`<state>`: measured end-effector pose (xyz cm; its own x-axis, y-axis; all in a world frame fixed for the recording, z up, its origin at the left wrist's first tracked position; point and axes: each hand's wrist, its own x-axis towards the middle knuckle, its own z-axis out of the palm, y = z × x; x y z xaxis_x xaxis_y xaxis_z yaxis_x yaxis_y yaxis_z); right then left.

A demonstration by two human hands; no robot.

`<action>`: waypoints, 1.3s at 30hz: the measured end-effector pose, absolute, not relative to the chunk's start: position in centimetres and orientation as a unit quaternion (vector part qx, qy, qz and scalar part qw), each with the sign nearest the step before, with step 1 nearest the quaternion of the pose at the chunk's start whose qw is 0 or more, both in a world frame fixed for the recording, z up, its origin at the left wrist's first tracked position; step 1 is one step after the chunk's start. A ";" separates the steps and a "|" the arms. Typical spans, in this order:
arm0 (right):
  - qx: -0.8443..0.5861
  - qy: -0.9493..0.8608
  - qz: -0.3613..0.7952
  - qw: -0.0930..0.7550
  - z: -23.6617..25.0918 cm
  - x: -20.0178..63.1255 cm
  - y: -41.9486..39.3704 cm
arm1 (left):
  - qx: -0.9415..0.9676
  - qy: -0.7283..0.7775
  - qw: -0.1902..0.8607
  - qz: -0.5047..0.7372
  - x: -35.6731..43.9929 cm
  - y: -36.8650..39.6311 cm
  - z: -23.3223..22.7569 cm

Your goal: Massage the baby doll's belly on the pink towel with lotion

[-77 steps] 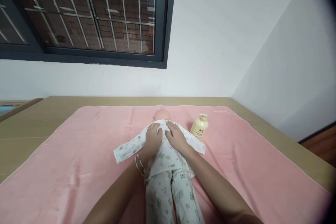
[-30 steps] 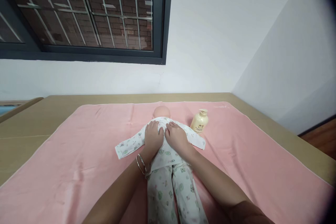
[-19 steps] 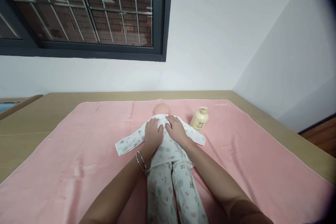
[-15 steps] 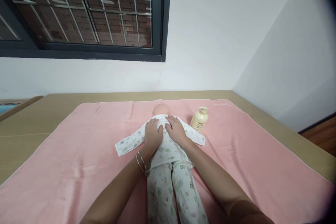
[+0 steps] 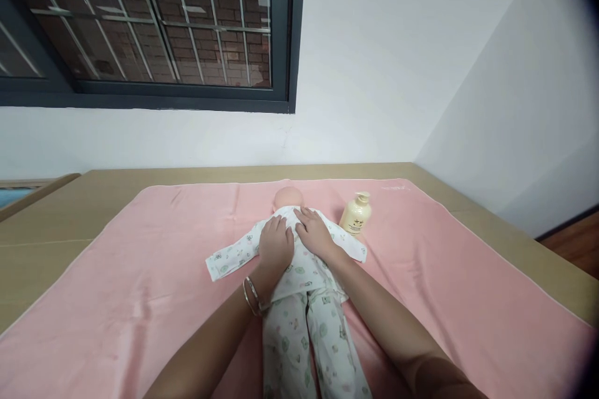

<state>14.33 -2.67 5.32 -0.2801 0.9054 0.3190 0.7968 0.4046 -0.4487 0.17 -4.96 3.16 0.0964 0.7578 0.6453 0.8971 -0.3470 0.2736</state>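
Head camera view shows my left hand (image 5: pixel 275 246) and my right hand (image 5: pixel 314 232) lying flat and open, palms down, side by side on the upper back of the doll (image 5: pixel 299 299), gripping nothing. Since a second ago both hands have slid a little along its back while the doll has stayed put, so I judge this as rubbing, not lifting. It lies face down in printed pyjamas on the pink towel (image 5: pixel 140 287) spread over the worktop (image 5: pixel 51 224), head away from me, sleeves spread out. A cream pump bottle (image 5: pixel 356 216) stands upright just beside its right sleeve; whether it holds anything I cannot tell. A bangle (image 5: pixel 251 297) circles my left wrist.
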 end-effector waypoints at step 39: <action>-0.567 -0.799 -0.051 0.192 6.6 12.7 -6.2 | -0.744 -0.598 0.069 -0.290 0.1 -5.2 4.7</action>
